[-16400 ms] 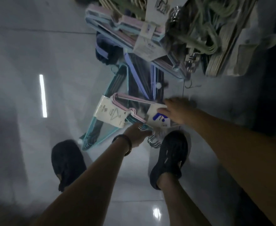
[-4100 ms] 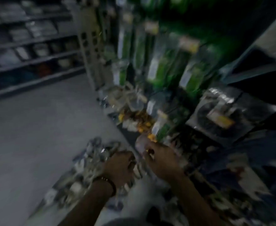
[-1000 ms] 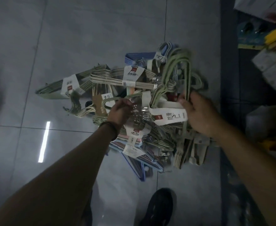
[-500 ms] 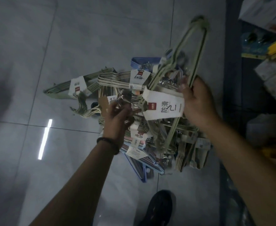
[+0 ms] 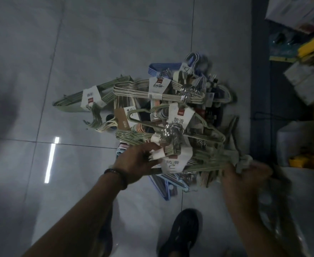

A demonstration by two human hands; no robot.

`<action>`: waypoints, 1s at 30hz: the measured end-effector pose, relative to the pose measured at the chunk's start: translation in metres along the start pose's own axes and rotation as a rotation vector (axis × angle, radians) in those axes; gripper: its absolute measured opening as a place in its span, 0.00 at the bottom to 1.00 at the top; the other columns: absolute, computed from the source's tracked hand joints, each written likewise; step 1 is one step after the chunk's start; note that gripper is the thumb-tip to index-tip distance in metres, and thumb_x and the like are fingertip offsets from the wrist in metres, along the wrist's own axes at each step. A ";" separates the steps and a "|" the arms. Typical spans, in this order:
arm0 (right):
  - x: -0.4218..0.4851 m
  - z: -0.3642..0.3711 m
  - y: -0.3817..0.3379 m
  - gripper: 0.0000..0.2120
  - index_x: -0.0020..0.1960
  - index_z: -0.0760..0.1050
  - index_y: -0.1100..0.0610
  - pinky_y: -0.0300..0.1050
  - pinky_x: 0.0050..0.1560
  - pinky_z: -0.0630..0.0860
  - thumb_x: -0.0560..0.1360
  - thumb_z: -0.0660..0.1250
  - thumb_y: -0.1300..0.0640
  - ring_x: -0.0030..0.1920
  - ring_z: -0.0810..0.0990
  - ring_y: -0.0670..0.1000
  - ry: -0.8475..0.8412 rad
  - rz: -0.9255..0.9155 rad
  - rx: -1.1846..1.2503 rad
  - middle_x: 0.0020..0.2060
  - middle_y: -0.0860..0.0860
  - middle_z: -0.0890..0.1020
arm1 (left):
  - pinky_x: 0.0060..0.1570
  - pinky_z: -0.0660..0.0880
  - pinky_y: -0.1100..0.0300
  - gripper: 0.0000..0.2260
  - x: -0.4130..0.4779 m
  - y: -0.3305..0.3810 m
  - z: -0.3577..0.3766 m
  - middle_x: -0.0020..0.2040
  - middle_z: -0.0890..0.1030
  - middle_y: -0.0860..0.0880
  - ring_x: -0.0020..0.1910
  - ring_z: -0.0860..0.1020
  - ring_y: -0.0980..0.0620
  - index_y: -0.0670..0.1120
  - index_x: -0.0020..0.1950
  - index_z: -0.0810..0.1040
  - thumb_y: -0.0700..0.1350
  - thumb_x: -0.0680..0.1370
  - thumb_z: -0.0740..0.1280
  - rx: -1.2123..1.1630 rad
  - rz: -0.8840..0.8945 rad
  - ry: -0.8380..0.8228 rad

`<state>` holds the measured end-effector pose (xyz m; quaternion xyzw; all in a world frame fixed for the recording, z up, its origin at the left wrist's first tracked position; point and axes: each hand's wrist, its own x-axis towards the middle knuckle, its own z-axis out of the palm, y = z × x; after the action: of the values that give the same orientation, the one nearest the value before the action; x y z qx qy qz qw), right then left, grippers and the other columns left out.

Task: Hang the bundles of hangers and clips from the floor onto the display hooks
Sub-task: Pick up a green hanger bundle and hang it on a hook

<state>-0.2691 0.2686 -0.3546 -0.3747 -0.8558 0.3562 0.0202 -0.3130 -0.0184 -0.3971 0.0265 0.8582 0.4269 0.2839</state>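
Floor (image 5: 115, 43): pale glossy tiles fill most of the view; one bright strip of reflected light (image 5: 51, 160) lies on the left.
Shelf goods (image 5: 306, 80): boxes and yellow packs run down the right edge; too dim to count.
Pile of hanger bundles (image 5: 161, 108): one tangled heap on the floor, centre right, just beside the shelf base. At least six bundles show in it, overlapping too much for an exact count.
Bundles that can be told apart: one green at far left (image 5: 69, 102), one cream across the top (image 5: 134, 91), one blue behind it (image 5: 161, 66), one blue and pink at the near edge (image 5: 171, 186).
Held bundle (image 5: 204, 160): one pale green bundle, lifted over the near side of the pile and spanning between the two hands.
Right hand (image 5: 245, 175): one, motion-blurred, its fingers curled round the right end of the held bundle.
Left hand (image 5: 139, 164): one, its fingers pinching the held bundle by its metal hooks and label.
Shoe (image 5: 182, 232): one dark shoe plainly seen, on the floor below the pile.
Card labels: four white ones read clearly, among them the one on the held bundle (image 5: 173, 164), plus one brown (image 5: 122, 117).
Wristband (image 5: 115, 173): one dark band on the left wrist.
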 end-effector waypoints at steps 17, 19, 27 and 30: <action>0.029 0.096 -0.060 0.09 0.49 0.76 0.62 0.67 0.39 0.81 0.83 0.69 0.56 0.32 0.87 0.60 -0.965 -0.231 -0.027 0.43 0.65 0.81 | 0.71 0.66 0.41 0.40 0.021 -0.011 0.004 0.71 0.75 0.48 0.69 0.73 0.43 0.63 0.72 0.70 0.80 0.66 0.66 0.680 -0.110 0.187; 0.033 0.094 -0.060 0.13 0.45 0.77 0.59 0.80 0.43 0.76 0.79 0.71 0.50 0.34 0.87 0.66 -1.028 -0.105 0.070 0.41 0.62 0.80 | 0.74 0.60 0.36 0.50 -0.003 -0.015 0.030 0.79 0.64 0.42 0.76 0.64 0.38 0.56 0.78 0.64 0.77 0.62 0.73 0.457 -0.224 0.530; 0.035 0.093 -0.065 0.12 0.41 0.74 0.56 0.55 0.33 0.79 0.84 0.65 0.60 0.26 0.81 0.57 -1.099 0.026 0.066 0.33 0.48 0.79 | 0.72 0.66 0.45 0.51 -0.038 -0.032 0.051 0.79 0.62 0.41 0.75 0.66 0.40 0.47 0.78 0.61 0.69 0.65 0.79 -0.071 -0.435 0.867; 0.030 0.100 -0.064 0.08 0.51 0.74 0.63 0.48 0.32 0.80 0.85 0.64 0.58 0.32 0.82 0.59 -1.123 0.130 0.086 0.43 0.59 0.81 | 0.62 0.81 0.40 0.44 -0.035 -0.038 0.045 0.71 0.77 0.43 0.65 0.80 0.43 0.52 0.71 0.71 0.72 0.62 0.77 -0.889 -0.660 0.459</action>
<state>-0.3610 0.1991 -0.3964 -0.1783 -0.6951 0.5360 -0.4448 -0.2532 -0.0198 -0.4303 -0.4557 0.5996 0.6290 0.1929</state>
